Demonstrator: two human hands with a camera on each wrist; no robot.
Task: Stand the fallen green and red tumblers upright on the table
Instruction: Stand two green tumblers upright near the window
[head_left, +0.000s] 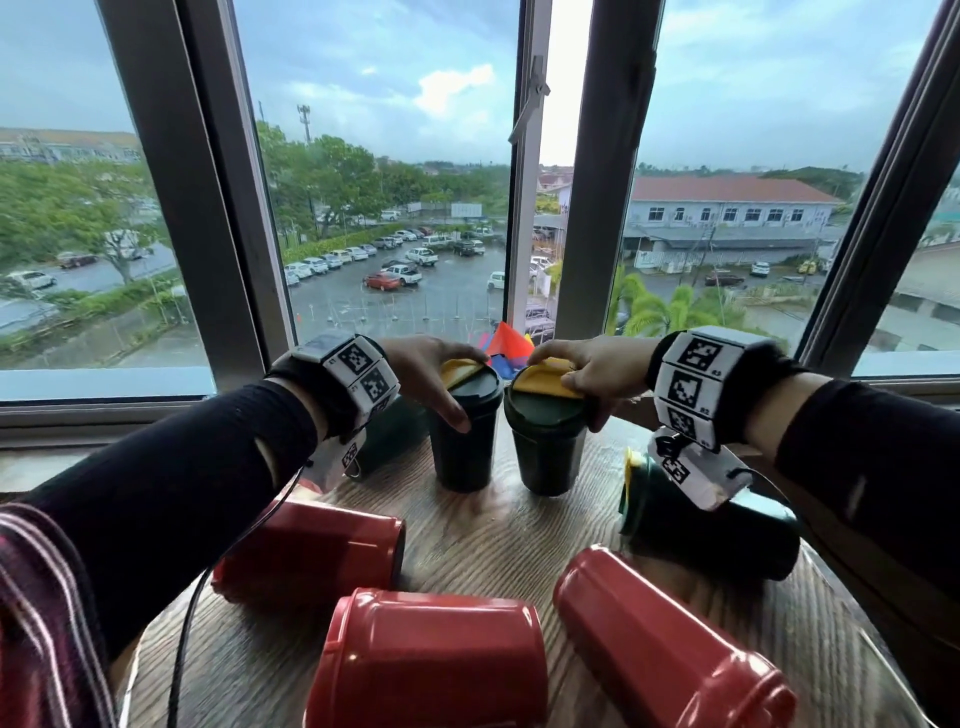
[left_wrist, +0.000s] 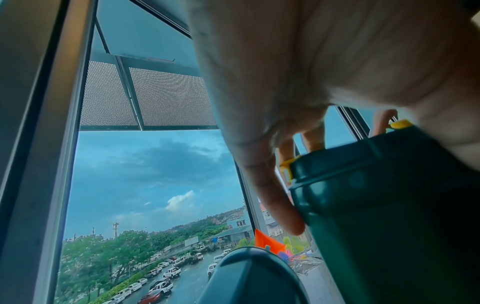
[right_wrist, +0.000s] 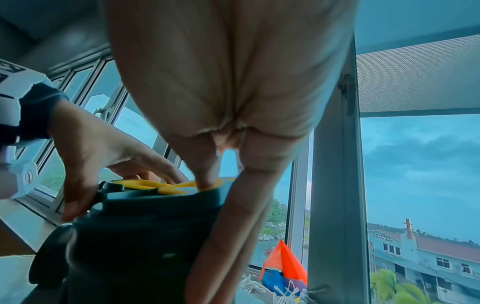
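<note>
On the wood-grain counter beside a tall window overlooking a wet car park, two green tumblers stood upright side by side. The left hand curled over the lid of the left green tumbler, thumb down its side; the right hand gripped the right green tumbler the same way. Three red tumblers lay on their sides nearer the person, and another green tumbler lay fallen under the right wrist.
</note>
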